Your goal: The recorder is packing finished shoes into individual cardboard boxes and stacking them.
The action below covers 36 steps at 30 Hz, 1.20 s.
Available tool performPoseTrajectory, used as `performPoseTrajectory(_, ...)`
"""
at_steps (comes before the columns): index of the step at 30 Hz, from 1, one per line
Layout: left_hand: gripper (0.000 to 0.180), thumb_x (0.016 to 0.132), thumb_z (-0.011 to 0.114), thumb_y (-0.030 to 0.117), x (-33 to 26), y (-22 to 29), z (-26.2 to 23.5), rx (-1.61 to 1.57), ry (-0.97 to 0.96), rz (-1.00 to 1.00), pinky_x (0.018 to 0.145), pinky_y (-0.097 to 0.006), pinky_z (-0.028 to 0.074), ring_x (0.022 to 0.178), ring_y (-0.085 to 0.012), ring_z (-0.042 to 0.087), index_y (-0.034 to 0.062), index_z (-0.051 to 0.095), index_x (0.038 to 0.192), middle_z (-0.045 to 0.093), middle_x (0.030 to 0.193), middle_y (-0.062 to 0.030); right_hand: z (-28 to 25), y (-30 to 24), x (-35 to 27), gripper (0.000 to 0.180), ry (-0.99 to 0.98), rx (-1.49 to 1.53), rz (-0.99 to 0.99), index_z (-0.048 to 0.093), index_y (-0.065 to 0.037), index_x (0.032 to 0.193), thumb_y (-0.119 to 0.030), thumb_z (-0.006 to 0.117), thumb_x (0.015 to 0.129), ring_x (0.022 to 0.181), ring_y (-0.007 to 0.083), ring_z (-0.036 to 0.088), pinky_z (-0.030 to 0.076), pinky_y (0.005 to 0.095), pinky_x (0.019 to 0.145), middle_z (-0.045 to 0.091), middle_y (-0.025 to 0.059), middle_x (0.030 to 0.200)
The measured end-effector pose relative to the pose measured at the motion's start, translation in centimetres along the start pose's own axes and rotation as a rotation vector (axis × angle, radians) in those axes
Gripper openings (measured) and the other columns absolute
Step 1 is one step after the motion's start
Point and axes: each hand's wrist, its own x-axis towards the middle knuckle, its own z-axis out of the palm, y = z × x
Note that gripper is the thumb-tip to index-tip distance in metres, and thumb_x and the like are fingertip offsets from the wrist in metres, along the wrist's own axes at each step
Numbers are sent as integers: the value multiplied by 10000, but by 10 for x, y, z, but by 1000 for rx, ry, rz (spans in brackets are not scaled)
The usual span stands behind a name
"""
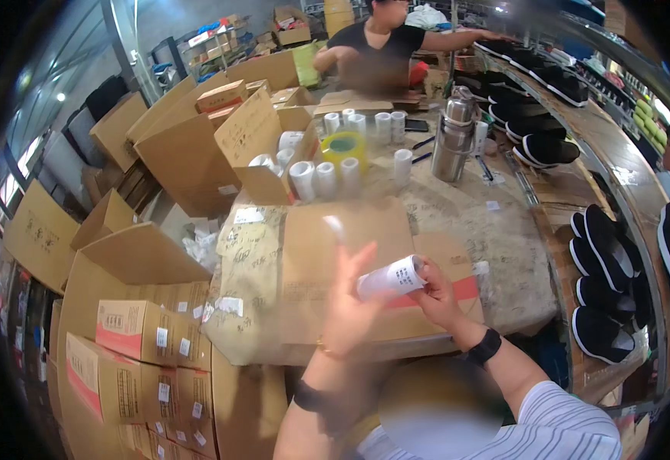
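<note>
White roll point(390, 279): tilted above the carton point(309, 261).
Right hand point(436, 294): over carton's right, fingers curled, gripping roll's end.
Left hand point(348, 303): raised over carton's left, fingers blurred; I cannot tell their grip.

I can read no wording clearly. Small dark print point(408, 274) stands on the paper roll point(377, 282) in my right grip point(438, 295). Left of my left grip point(342, 299), stacked cartons point(124, 328) bear printed characters and white labels point(162, 338), too small to read. Handwritten marks point(264, 256) dot the counter point(515, 253); more scrawl stands on an open box's flap point(249, 126) beyond my left grip.
</note>
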Motion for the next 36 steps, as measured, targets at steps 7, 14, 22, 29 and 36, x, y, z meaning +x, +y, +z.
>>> performPoseTrajectory(7,871,698,732,-13,-28,13,-14,752,112,179,709,-296,526,772,-178,675,101,284,1438,697,858,-101,39,-14,-6,167,-170,-441,-160,607,-3,929,-40,645,770,956,256,574,477,323,723,572,147,1064)
performPoseTrajectory(14,952,671,762,2,-94,52,-55,689,375,169,731,-289,519,790,-186,677,144,240,1455,696,864,-92,106,-28,-8,115,-512,-464,-329,583,9,849,-18,634,749,937,321,595,476,346,771,579,209,1072)
performPoseTrajectory(22,979,655,783,-7,-205,93,-102,686,646,-50,701,-254,513,740,-114,656,81,221,1452,679,764,-99,203,-16,-39,173,-900,-223,-208,574,2,861,-2,676,721,947,334,598,487,361,804,576,201,1077)
performPoseTrajectory(29,971,735,702,-62,-272,99,-118,188,870,-78,816,-277,508,871,-154,646,74,85,1473,673,976,-139,261,-8,-72,188,-1113,-99,-171,579,-3,910,-8,674,748,971,336,587,494,368,801,560,183,1117)
performPoseTrajectory(36,1014,722,691,-109,-290,106,-136,281,923,-204,709,-297,540,758,-171,654,49,19,1465,665,856,-154,271,2,-81,181,-1193,-71,-23,588,-5,945,-52,665,789,986,342,576,492,374,806,564,173,1108)
